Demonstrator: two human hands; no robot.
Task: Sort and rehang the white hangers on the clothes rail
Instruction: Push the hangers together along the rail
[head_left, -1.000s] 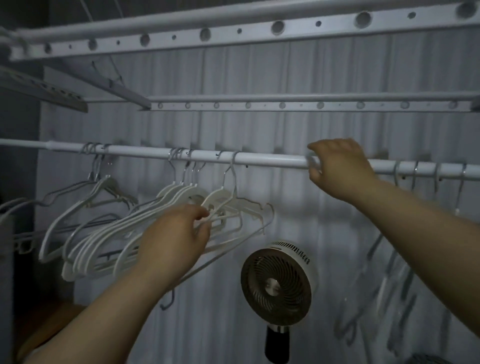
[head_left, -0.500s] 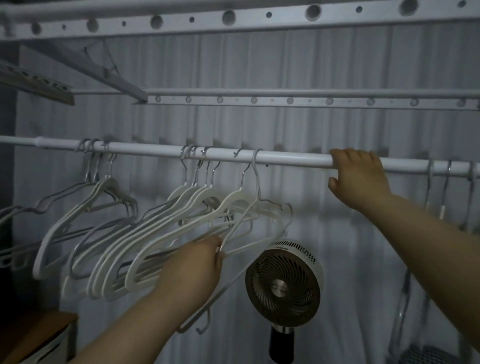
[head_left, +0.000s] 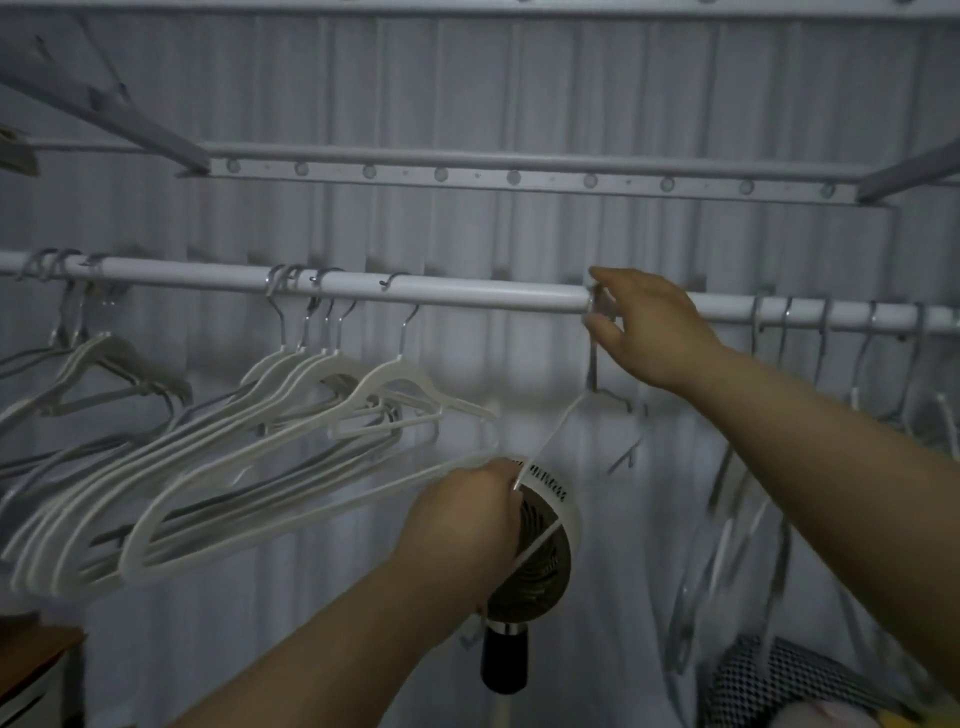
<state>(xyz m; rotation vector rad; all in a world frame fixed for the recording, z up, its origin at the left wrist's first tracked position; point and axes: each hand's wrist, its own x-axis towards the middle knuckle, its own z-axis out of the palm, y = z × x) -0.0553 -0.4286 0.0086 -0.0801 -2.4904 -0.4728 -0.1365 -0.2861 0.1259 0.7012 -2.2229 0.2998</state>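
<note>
The white clothes rail (head_left: 467, 293) runs across the view. A bunch of white hangers (head_left: 311, 415) hangs left of centre, with a few more (head_left: 88, 358) at the far left. One thin white hanger (head_left: 558, 428) is apart from the bunch, to its right. My left hand (head_left: 467, 514) grips its lower shoulder in front of the fan. My right hand (head_left: 644, 327) pinches its metal hook at the rail. My right hand's fingers hide the top of the hook.
A round fan (head_left: 545, 566) on a dark stand sits below the rail, behind my left hand. Several grey hangers (head_left: 779, 374) hang at the right, blurred. A mesh basket (head_left: 779, 675) is at lower right. A perforated bar (head_left: 467, 176) runs above the rail.
My left hand has pulled the thin hanger out of the bunch, down and to the right. My right hand, which rested on the rail, now pinches the hanger's hook.
</note>
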